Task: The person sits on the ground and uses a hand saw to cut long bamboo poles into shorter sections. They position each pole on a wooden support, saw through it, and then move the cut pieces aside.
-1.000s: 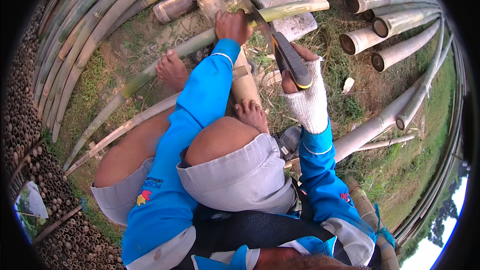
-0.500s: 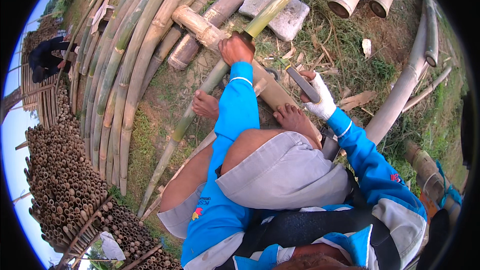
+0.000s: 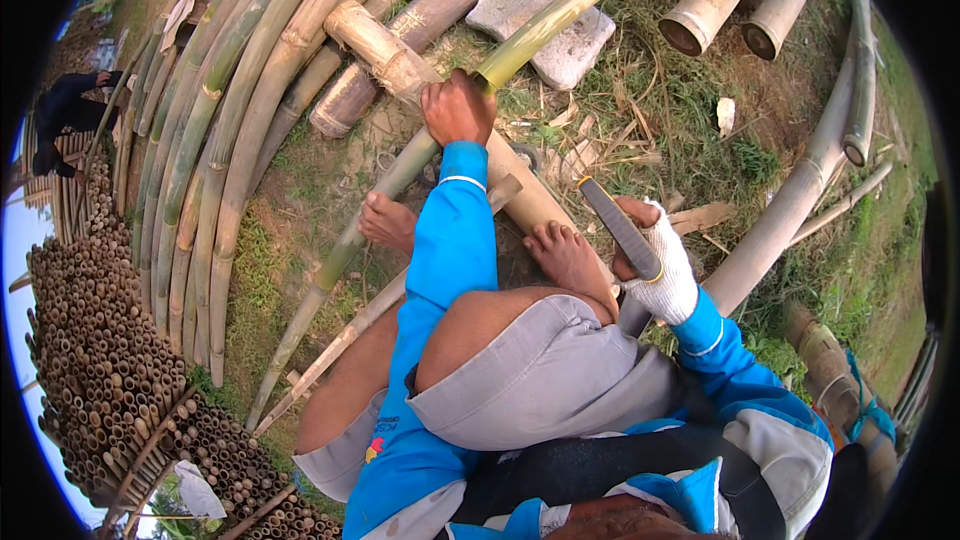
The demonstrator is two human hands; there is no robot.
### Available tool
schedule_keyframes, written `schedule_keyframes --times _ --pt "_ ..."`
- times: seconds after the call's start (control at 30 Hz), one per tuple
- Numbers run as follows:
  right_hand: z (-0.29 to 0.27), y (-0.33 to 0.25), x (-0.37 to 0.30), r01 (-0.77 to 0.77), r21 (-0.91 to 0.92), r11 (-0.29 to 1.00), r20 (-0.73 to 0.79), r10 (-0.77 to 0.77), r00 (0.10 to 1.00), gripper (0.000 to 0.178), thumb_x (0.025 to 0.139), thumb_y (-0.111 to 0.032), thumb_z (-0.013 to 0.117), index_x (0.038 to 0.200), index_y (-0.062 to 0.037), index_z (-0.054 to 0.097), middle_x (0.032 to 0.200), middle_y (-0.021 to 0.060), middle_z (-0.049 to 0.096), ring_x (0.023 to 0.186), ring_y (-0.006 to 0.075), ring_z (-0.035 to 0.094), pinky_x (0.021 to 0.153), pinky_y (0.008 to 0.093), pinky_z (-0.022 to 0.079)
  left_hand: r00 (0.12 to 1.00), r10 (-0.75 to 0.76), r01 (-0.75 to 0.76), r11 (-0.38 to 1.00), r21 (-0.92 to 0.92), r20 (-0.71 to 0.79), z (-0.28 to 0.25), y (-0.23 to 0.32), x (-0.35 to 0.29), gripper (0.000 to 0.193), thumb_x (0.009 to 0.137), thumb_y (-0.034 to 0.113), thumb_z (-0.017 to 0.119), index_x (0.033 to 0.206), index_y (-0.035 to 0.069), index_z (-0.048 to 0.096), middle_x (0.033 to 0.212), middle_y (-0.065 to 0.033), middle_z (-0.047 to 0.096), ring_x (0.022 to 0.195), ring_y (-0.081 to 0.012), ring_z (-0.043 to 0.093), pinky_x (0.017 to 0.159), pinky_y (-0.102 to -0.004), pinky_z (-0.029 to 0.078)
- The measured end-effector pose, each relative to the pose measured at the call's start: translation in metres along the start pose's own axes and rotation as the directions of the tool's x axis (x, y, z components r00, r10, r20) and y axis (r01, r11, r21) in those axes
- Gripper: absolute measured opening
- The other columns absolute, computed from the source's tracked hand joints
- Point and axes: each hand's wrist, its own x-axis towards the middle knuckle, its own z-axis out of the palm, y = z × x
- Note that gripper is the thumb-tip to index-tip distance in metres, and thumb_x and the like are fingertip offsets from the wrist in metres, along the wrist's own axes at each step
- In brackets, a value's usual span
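Observation:
My left hand point(image 3: 459, 108), bare, is wrapped round a slim green bamboo pole point(image 3: 405, 158), where the pole crosses a thick pale bamboo log point(image 3: 525, 180). The upper end of the pole is yellowish and slants over a whitish block; its lower end runs toward the near left. In a white glove, my right hand point(image 3: 663, 265) is closed on a hand tool point(image 3: 622, 228) with a long grey grip edged in yellow. The tool's blade cannot be made out. My left bare foot point(image 3: 388, 222) touches the pole, and my right foot point(image 3: 562, 252) rests on the log.
Long curved bamboo poles point(image 3: 225, 130) lie along the left, above a stack of cut bamboo ends point(image 3: 110, 340). The whitish block point(image 3: 545, 25) sits beyond my left hand. Bamboo poles point(image 3: 785, 230) lie at the right. A person point(image 3: 75, 115) bends over at the far left.
My right hand has drawn back toward my body with the tool, and the grip looks more turned toward me. The left hand keeps its hold on the pole. The view has shifted slightly.

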Motion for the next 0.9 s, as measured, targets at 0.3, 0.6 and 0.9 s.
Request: schedule_keyframes --times 0.3,0.6,0.9 --pt "-0.007 -0.008 0.004 0.279 -0.265 0.923 -0.003 -0.291 0.957 0.065 0.079 0.002 0.074 0.142 -0.0026 0.057 0.120 0.0170 0.067 0.102 0.0292 0.070 0.091 0.0371 0.055 0.998 -0.059 0.060 0.998 -0.003 0.026 0.005 -0.009 0.004 0.028 0.072 0.026 0.088 0.082 0.006 0.072 0.080 -0.0196 0.075 0.086 -0.0366 0.073 0.101 -0.0434 0.052" --pt "0.009 -0.009 0.018 0.159 -0.033 0.987 0.015 -0.158 0.987 0.061 0.089 0.008 0.067 0.147 -0.0044 0.053 0.115 0.0048 0.063 0.092 0.0131 0.061 0.082 0.0300 0.052 0.974 -0.058 0.058 0.998 0.009 0.220 -0.007 -0.027 0.020 0.035 0.073 0.036 0.088 0.087 0.006 0.077 0.089 -0.0236 0.078 0.088 -0.0382 0.076 0.109 -0.0449 0.049" --pt "-0.003 -0.010 -0.011 0.062 -0.175 0.983 -0.039 -0.069 0.997 0.068 0.079 0.001 0.077 0.144 -0.0043 0.057 0.123 0.0180 0.069 0.110 0.0323 0.071 0.095 0.0386 0.056 0.983 -0.079 0.078 0.997 0.009 0.163 0.001 -0.006 0.019 0.037 0.070 0.034 0.089 0.091 0.007 0.077 0.084 -0.0200 0.078 0.085 -0.0377 0.076 0.106 -0.0426 0.051"
